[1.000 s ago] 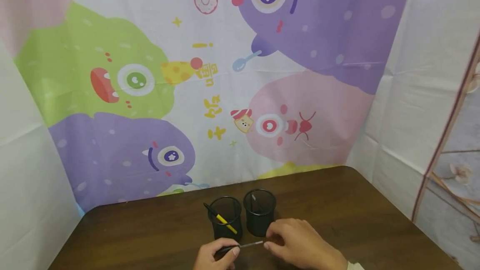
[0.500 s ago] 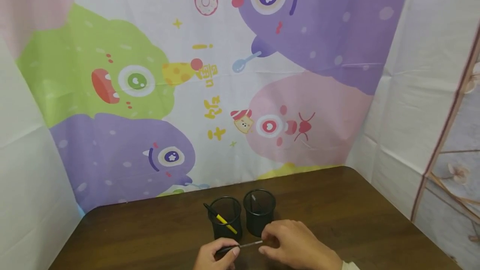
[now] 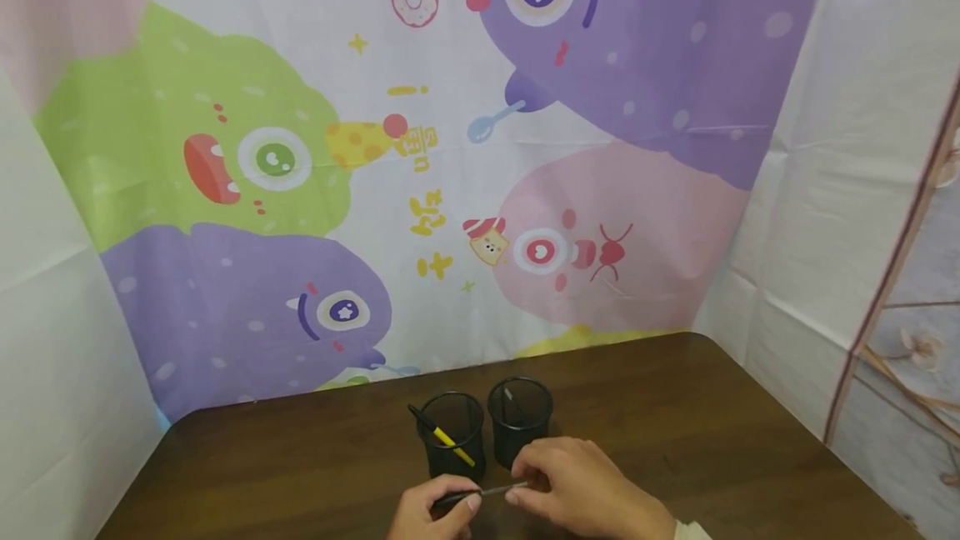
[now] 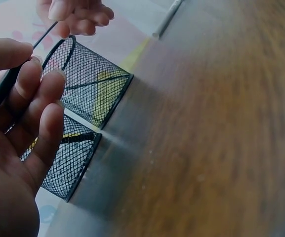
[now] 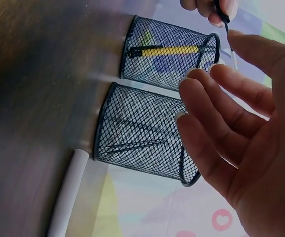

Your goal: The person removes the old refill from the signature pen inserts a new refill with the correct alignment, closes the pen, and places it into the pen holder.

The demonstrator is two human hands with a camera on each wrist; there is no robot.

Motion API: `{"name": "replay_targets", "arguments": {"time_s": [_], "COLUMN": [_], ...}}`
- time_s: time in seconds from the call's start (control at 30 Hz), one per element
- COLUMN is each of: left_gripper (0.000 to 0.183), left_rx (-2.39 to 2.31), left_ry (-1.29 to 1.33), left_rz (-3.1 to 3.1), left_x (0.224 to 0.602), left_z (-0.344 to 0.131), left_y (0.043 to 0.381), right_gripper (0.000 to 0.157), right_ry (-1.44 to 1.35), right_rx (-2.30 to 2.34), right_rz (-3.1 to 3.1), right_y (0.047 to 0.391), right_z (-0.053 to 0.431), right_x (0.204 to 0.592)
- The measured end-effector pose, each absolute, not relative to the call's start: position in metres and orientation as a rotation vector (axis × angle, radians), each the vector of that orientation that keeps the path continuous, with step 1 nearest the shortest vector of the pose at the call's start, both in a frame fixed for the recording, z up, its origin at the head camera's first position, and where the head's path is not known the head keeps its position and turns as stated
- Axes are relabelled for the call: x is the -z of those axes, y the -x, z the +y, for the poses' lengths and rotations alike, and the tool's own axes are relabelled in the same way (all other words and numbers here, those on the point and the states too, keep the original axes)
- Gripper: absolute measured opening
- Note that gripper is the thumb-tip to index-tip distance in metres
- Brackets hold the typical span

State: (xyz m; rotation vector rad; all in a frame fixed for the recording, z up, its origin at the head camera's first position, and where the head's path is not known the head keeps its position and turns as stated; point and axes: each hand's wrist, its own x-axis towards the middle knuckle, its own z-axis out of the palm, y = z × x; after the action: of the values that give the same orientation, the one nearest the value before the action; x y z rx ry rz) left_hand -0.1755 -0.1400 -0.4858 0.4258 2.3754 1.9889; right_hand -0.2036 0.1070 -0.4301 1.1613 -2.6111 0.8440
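Observation:
My left hand (image 3: 438, 509) pinches the black handle of a slim tool (image 3: 453, 497) that looks like a small screwdriver, its thin metal shaft pointing right. At the shaft's far end is my right hand (image 3: 592, 482), thumb and forefinger parted on either side of the tip. In the right wrist view, that hand's fingers (image 5: 209, 118) are spread and loosely bent, with the shaft crossing the gap by the thumb. Just beyond the hands stand two black mesh cups. A yellow-and-black pen-like stick (image 3: 448, 442) leans in the left cup (image 3: 450, 397); thin dark pieces show in the right cup (image 3: 520, 380).
Both cups stand upright, close together, on a dark brown wooden table (image 3: 300, 457). A cartoon-printed cloth (image 3: 442, 190) hangs behind it, with pale cloth at both sides. A white rod (image 5: 69, 192) shows near the right cup in the right wrist view.
My right hand has moved a little to the left, so its thumb and forefinger now reach around the tool's tip. The left hand and the cups have stayed in place.

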Motion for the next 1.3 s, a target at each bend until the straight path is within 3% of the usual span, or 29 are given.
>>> {"name": "replay_targets", "arguments": {"time_s": [0.2, 0.87, 1.3], "left_gripper": [0.022, 0.024, 0.027], "left_rx": [-1.980, -1.958, -1.947], "left_ry": [-0.462, -0.447, -0.433], "left_rz": [2.391, 2.414, 2.344], "left_x": [0.485, 0.483, 0.483], "left_z": [-0.139, -0.139, -0.140], "left_y": [0.176, 0.175, 0.174], "right_gripper": [0.024, 0.006, 0.009], "right_ry": [-1.169, -1.268, -1.320], "right_rx": [-0.820, -0.802, -0.807], "right_rz": [-2.613, -2.522, -2.479], "right_y": [0.204, 0.204, 0.201], "right_z": [0.106, 0.100, 0.096], "right_x": [0.428, 0.434, 0.435]}}
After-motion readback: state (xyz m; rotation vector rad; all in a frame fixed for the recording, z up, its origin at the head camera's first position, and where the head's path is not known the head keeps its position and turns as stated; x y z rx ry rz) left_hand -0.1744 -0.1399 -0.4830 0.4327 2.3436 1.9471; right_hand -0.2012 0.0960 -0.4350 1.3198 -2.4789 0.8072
